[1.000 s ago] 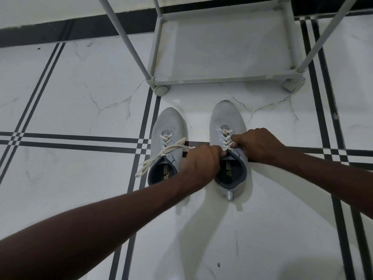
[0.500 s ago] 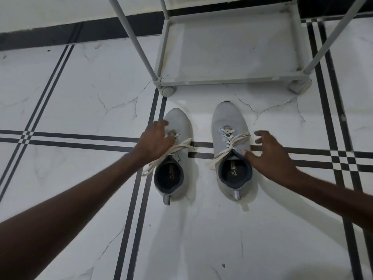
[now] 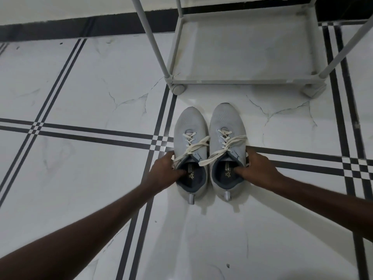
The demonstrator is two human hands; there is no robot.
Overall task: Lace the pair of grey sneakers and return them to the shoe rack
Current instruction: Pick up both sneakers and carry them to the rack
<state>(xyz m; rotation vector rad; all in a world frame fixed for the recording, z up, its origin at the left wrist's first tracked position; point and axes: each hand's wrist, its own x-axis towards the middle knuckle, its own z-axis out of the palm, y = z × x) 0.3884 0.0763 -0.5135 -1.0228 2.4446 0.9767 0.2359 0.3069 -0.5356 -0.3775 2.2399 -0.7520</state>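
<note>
Two grey sneakers stand side by side on the floor, toes pointing at the rack. The left sneaker (image 3: 189, 126) and the right sneaker (image 3: 226, 120) both carry cream laces threaded through the eyelets, with loose ends lying across the tongues. My left hand (image 3: 164, 170) grips the left sneaker's collar from its outer side, thumb inside the opening. My right hand (image 3: 255, 165) grips the right sneaker's collar the same way. The grey shoe rack (image 3: 240, 81) stands just beyond the toes, its bottom shelf bare.
White marble floor tiles with black double stripes (image 3: 90, 132) surround the shoes. The rack's slanted poles (image 3: 150, 37) rise at left and right, with round feet (image 3: 178, 89) on the floor. A dark skirting strip runs along the wall behind.
Both hands left the right sneaker's laces, spread apart, then closed on the collars of the two sneakers. The sneakers now sit closer together.
</note>
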